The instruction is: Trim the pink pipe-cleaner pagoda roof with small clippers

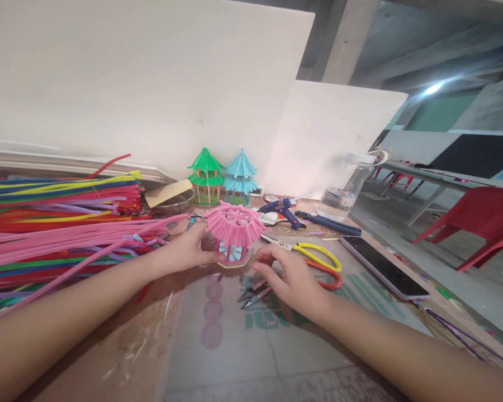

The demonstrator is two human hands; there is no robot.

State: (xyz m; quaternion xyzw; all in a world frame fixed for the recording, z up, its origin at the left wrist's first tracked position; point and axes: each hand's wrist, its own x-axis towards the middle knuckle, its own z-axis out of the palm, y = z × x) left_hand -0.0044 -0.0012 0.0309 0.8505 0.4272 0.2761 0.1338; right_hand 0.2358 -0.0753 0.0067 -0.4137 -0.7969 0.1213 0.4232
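A small pink pavilion model (236, 223), made of fuzzy pipe cleaners, stands upright on a pale many-sided base in the middle of the table. Its layered roof is open at the top, and a light blue patterned floor shows between the posts. My left hand (184, 245) grips it from the left, thumb at the base and the other fingers partly hidden behind it. Just off the right side of the base is my right hand (287, 276), fingers curled with a gap at the thumb. Thread snips (254, 295) lie partly hidden beneath that hand.
Scissors (318, 257), a glue gun (287, 212), a dark blue tool (329, 223), a phone (381, 265) and a water bottle (343, 190) sit to the right. Green (205, 176) and blue pavilion models (241, 177) stand behind. Pipe cleaner bundles (58, 223) fill the left.
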